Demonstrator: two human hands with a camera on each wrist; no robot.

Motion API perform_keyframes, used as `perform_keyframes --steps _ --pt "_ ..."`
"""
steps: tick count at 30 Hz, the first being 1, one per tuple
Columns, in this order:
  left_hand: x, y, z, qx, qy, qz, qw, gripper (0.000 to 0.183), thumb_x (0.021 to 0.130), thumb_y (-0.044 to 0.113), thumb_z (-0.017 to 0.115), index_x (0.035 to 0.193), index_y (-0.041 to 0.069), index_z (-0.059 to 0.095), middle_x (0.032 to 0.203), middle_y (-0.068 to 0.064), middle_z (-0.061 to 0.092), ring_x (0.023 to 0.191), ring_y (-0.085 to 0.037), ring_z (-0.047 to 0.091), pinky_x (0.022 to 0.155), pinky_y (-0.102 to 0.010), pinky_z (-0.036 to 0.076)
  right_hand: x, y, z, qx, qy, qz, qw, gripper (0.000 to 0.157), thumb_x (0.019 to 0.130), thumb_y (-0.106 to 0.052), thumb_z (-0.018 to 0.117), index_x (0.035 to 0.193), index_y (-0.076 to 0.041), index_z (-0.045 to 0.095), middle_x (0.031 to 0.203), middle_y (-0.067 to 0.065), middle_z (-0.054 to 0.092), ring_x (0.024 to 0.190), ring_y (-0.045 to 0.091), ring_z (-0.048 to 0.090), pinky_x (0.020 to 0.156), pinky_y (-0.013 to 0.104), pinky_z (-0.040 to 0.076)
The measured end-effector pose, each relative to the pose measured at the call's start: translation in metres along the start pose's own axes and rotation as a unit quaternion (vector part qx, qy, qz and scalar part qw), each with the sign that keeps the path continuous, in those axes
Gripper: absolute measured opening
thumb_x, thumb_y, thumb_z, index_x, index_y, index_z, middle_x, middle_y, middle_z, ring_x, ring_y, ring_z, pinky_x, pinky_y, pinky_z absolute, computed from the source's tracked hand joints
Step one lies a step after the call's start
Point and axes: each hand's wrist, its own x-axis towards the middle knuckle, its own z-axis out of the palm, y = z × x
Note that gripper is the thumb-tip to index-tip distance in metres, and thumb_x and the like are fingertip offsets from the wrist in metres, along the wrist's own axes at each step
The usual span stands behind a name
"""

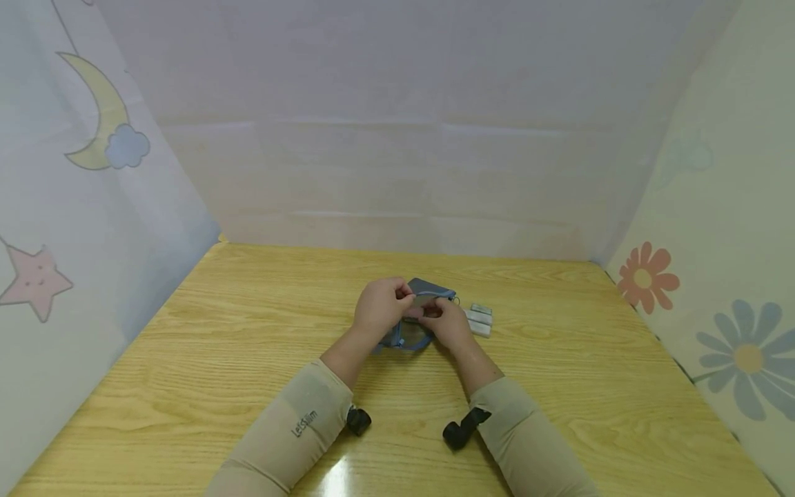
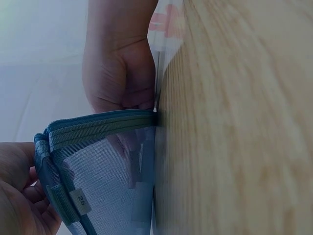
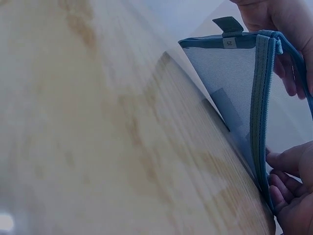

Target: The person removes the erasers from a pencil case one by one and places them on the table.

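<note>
A blue mesh zipper pouch [image 1: 419, 342] stands on the table between the two hands, its mouth spread apart. Its blue zip edging and a small white tag show close up in the left wrist view. The left hand [image 1: 381, 304] pinches the edging at one corner of the mouth. Across from it, the right hand [image 1: 448, 324] has thumb and fingers curled at the zip edge near the table, as the right wrist view shows. Through the mesh, some fingers and a dark small rectangular piece [image 3: 226, 105] can be made out inside.
Several small white and grey-green blocks [image 1: 478, 321] lie just right of the pouch, beside the right hand. The wood-grain table [image 1: 248, 310] meets a pale back wall [image 1: 397, 172] and patterned side walls. Black wrist cameras sit on both sleeves.
</note>
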Motion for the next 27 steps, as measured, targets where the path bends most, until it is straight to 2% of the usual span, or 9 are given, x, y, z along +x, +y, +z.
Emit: perform_keyframes --steps 6,12,17,22,27 --pt "0.001 -0.002 0.001 -0.004 0.003 0.002 1.0000 0.008 0.085 0.025 0.066 0.077 0.022 0.065 0.071 0.009 0.061 0.059 -0.008 0.052 0.053 -0.023 0.043 0.001 0.001 -0.001 0.024 -0.002 0.022 0.999 0.026 0.081 -0.012 0.070 0.105 -0.004 0.063 0.103 0.010 0.063 0.093 0.023 0.060 0.079 0.036 0.049" --pt "0.000 -0.001 0.000 -0.008 0.007 -0.005 0.9999 0.007 0.084 0.024 0.067 0.078 0.021 0.066 0.070 0.009 0.061 0.060 -0.008 0.053 0.053 -0.023 0.043 -0.001 -0.004 -0.007 0.087 -0.017 0.040 0.995 0.026 0.081 -0.008 0.068 0.106 0.000 0.061 0.103 0.014 0.063 0.096 0.025 0.059 0.080 0.034 0.049" --pt "-0.001 0.000 -0.001 -0.008 0.004 -0.011 0.9999 0.007 0.084 0.025 0.067 0.078 0.021 0.066 0.070 0.009 0.060 0.061 -0.008 0.053 0.055 -0.023 0.043 -0.002 -0.007 -0.012 0.121 -0.025 0.035 0.992 0.026 0.082 -0.006 0.067 0.106 0.002 0.061 0.103 0.016 0.063 0.096 0.026 0.059 0.079 0.032 0.049" --pt "0.000 0.000 -0.002 -0.010 0.001 -0.015 0.9998 0.007 0.084 0.024 0.066 0.078 0.021 0.065 0.070 0.010 0.060 0.061 -0.008 0.053 0.055 -0.024 0.043 -0.002 -0.007 -0.018 0.138 -0.031 0.023 0.990 0.027 0.081 -0.004 0.067 0.106 0.004 0.061 0.102 0.018 0.063 0.096 0.025 0.059 0.079 0.031 0.049" --pt "-0.001 0.001 -0.003 -0.007 -0.001 -0.015 0.9999 0.008 0.084 0.024 0.066 0.078 0.021 0.065 0.071 0.010 0.061 0.061 -0.008 0.053 0.055 -0.024 0.043 -0.005 -0.008 -0.026 0.140 -0.041 0.033 0.989 0.030 0.082 -0.007 0.066 0.110 0.002 0.059 0.105 0.015 0.062 0.097 0.024 0.059 0.083 0.034 0.047"
